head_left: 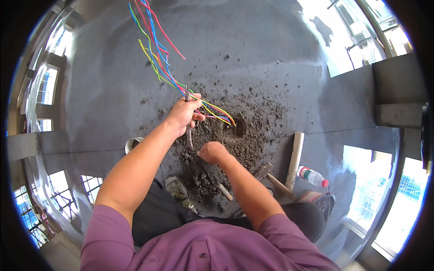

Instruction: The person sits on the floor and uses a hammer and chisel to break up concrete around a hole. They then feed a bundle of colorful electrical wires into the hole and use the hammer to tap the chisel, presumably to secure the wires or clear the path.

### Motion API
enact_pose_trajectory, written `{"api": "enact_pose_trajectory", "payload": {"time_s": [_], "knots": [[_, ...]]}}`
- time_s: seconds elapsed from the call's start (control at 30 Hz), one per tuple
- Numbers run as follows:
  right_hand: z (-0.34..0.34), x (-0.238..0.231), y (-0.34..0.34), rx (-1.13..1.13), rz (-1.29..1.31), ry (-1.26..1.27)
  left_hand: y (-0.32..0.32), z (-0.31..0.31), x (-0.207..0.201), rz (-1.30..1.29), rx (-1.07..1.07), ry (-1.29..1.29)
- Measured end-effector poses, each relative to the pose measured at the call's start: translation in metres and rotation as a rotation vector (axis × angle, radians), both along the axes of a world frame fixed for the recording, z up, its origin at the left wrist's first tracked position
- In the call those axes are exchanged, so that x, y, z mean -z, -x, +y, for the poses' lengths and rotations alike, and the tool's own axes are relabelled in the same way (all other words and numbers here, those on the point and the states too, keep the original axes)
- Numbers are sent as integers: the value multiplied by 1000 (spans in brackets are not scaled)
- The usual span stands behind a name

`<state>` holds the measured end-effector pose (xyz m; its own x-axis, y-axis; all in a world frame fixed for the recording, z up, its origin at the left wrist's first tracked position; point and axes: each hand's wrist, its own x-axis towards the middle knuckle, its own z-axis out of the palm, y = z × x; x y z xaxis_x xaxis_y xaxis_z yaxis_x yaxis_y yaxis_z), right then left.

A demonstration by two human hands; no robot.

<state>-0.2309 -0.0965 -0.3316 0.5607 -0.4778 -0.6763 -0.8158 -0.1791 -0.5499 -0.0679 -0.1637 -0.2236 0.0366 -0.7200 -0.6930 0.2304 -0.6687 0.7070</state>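
My left hand point(183, 115) is closed round a thin steel rod point(190, 139), whose upper end sticks out above the fingers and whose lower end points toward me over loose dirt. A bundle of red, blue, green and yellow wires point(169, 80) runs past that hand. Beyond my fingers the wires point(221, 110) bend down into a hole point(240, 128) in the floor. My right hand point(214, 152) is curled into a fist just right of the rod's lower end, over the dirt point(253, 117); whatever its fingers may hold is hidden.
To my right lie a hammer point(263, 170) with a wooden handle, a pale pipe point(295, 156) and a plastic bottle point(313, 175) with a red cap. A short wooden handle point(225, 192) pokes from the dirt near my shoe point(177, 187). A pale round object point(131, 145) shows beyond my left forearm.
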Motion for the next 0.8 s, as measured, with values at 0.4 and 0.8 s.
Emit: {"api": "enact_pose_trajectory", "payload": {"time_s": [0.4, 0.8], "knots": [[-5, 80, 34, 414, -50, 581, 8, 0, -16, -31, 105, -6], [-36, 44, 56, 205, 119, 182, 11, -3, -14, -28, 98, 23]]}}
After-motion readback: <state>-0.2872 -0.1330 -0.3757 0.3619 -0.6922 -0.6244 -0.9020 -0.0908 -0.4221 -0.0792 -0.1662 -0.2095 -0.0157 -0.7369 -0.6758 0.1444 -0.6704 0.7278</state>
